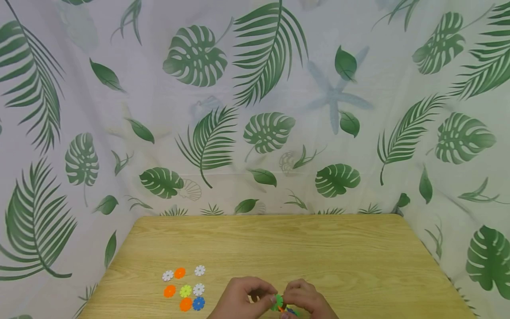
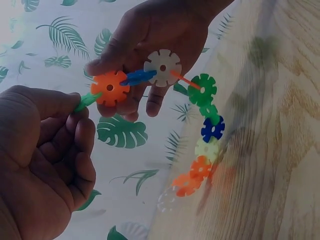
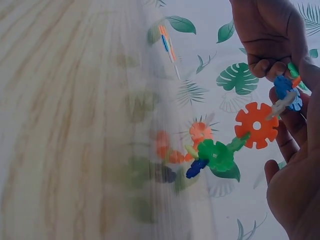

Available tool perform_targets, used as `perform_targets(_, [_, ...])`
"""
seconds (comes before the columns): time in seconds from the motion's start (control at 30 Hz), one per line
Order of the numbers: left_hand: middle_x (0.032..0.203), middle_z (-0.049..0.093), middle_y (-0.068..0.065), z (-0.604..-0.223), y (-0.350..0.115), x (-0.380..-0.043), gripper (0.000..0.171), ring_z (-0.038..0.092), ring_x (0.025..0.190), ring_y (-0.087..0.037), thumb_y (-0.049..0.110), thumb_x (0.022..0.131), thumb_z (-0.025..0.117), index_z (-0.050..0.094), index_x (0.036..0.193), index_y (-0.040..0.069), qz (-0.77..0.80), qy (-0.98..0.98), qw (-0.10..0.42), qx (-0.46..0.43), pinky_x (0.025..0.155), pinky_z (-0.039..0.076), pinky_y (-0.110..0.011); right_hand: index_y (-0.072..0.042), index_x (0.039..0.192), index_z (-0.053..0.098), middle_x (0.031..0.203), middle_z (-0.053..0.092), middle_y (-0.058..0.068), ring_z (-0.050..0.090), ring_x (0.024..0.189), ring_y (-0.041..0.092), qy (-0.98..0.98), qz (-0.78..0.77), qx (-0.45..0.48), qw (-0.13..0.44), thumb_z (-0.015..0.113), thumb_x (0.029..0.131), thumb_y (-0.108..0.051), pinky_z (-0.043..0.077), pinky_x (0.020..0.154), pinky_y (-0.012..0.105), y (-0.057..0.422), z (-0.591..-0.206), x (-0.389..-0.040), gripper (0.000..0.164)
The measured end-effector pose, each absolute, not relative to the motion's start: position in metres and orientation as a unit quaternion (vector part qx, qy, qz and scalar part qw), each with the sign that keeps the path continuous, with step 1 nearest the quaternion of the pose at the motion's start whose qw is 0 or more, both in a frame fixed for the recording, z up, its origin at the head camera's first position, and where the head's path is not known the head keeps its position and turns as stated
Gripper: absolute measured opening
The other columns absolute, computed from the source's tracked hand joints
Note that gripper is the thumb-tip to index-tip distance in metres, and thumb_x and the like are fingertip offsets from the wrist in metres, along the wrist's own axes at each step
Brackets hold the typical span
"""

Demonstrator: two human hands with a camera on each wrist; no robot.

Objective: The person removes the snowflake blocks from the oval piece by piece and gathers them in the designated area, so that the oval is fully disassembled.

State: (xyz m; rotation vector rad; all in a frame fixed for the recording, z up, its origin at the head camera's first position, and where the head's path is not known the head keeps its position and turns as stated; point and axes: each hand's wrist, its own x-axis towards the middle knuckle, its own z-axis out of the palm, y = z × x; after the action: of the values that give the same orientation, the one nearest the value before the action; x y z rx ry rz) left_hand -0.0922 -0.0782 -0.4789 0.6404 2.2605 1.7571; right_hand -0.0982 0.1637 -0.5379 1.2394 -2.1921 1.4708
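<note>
My left hand (image 1: 245,299) pinches a green notched disc (image 2: 88,101) between thumb and forefinger. That disc meets the edge of an orange notched disc (image 2: 111,89), which my right hand (image 1: 308,301) holds by thumb and fingers. From the orange disc runs a chain of interlocked plastic snowflake discs: a blue disc (image 2: 138,77), a white disc (image 2: 163,68), another orange disc (image 3: 256,125), a green disc (image 2: 202,89) and several more. The chain's far part curves down by the table edge. In the head view the hands hide most of it.
Loose discs lie on the wooden table (image 1: 358,257) left of the hands: several white and orange ones, a yellow disc (image 1: 185,291) and a blue disc (image 1: 198,303). A leaf-patterned sheet (image 1: 279,186) stands behind the table and along its sides.
</note>
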Motion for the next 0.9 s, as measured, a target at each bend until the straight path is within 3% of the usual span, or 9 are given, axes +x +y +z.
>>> perform_targets(0.27, [0.088, 0.076, 0.01, -0.479, -0.079, -0.092, 0.011, 0.069, 0.081, -0.006, 0.023, 0.098, 0.073, 0.081, 0.102, 0.017, 0.59, 0.772, 0.102, 0.212, 0.075, 0.055, -0.028, -0.032, 0.11, 0.069, 0.102, 0.068, -0.016, 0.055, 0.102, 0.011, -0.75, 0.493, 0.423, 0.122, 0.069, 0.092, 0.005, 0.039, 0.081, 0.036, 0.162, -0.539, -0.098, 0.041])
perform_targets(0.6, [0.09, 0.076, 0.011, -0.477, -0.08, -0.093, 0.009, 0.07, 0.085, -0.007, 0.024, 0.099, 0.073, 0.08, 0.101, 0.019, 0.586, 0.781, 0.096, 0.194, 0.077, 0.055, -0.028, -0.026, 0.109, 0.071, 0.103, 0.068, -0.015, 0.055, 0.102, 0.01, -0.747, 0.482, 0.437, 0.139, 0.072, 0.09, 0.004, 0.04, 0.081, 0.036, 0.162, -0.54, -0.1, 0.036])
perform_targets(0.83, [0.094, 0.076, 0.008, -0.459, -0.113, -0.101, 0.01, 0.071, 0.085, -0.013, 0.027, 0.1, 0.072, 0.078, 0.103, 0.02, 0.582, 0.802, 0.001, 0.133, 0.079, 0.054, -0.031, -0.024, 0.12, 0.076, 0.104, 0.07, -0.009, 0.056, 0.096, 0.009, -0.76, 0.513, 0.393, 0.062, 0.068, 0.095, 0.003, 0.046, 0.072, 0.029, 0.177, -0.547, -0.095, 0.037])
perform_targets(0.9, [0.093, 0.077, 0.009, -0.457, -0.119, -0.102, 0.011, 0.07, 0.085, -0.012, 0.03, 0.099, 0.073, 0.078, 0.103, 0.022, 0.571, 0.811, -0.006, 0.128, 0.079, 0.054, -0.031, -0.024, 0.12, 0.076, 0.104, 0.071, -0.009, 0.056, 0.096, 0.011, -0.765, 0.511, 0.388, 0.06, 0.069, 0.095, 0.003, 0.047, 0.072, 0.029, 0.179, -0.547, -0.095, 0.037])
